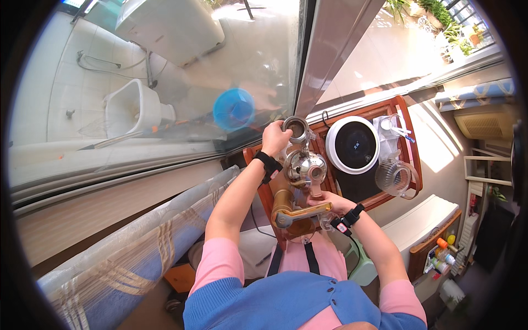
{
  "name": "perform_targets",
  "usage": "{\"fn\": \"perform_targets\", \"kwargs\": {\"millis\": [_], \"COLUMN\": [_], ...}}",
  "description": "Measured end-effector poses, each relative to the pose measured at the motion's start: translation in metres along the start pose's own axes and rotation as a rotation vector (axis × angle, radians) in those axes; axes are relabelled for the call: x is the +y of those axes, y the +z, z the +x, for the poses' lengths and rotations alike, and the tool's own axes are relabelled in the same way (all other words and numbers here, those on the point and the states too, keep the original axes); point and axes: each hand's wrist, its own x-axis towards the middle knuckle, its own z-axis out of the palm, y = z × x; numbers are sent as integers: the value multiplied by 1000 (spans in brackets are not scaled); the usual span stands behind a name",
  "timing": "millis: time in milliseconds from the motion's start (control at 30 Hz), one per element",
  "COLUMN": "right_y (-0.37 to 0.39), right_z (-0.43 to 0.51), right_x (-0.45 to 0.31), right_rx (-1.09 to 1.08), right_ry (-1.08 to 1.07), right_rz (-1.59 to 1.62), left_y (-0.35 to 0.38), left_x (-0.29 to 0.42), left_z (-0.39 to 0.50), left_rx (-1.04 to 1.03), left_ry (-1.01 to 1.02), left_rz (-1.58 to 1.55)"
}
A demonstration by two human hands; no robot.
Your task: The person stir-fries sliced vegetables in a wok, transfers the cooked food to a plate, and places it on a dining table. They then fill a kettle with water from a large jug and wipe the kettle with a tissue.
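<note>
My left hand [275, 139] is at the side of a round metal cup-shaped vessel [296, 127], its fingers around the rim. Just below that stands a shiny metal kettle or pot [300, 165] with a pinkish handle [315, 185] pointing towards me. My right hand [330, 202] is at the lower end of this handle; its fingers are partly hidden, and a tan lever-like handle [303, 213] passes in front. That lever joins a brown, gold-toned cylinder [284, 201]. A clear glass item [327, 222] lies below my right hand.
The reddish wooden tea table [406, 119] bears a white-rimmed round black hotplate [355, 145], a ribbed glass pitcher [394, 177] and a clear cup [388, 123] on white cloth or paper. A window frame [330, 49] borders the far side. A patterned curtain [136, 264] hangs at left.
</note>
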Motion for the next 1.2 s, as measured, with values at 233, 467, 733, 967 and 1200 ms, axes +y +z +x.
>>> {"fn": "perform_targets", "kwargs": {"millis": [233, 467, 733, 967, 1200], "right_y": [-4, -6, -17, -25, -35], "right_z": [-16, -14, 5, 0, -19], "right_x": [-12, -25, -45, -52, -24], "right_rx": [463, 544, 373, 333, 560], "right_ry": [-135, -281, -499, -489, -528], "right_rz": [-313, -691, -886, -938, -856], "left_y": [-59, -116, -150, -141, -21], "left_x": [-10, 4, 28, 86, 132], "left_z": [-31, -83, -119, -101, -58], "left_rx": [149, 140, 57, -179, -315], "left_ry": [-72, -131, -167, -10, 215], "left_rz": [-52, -360, -620, -412, -4]}}
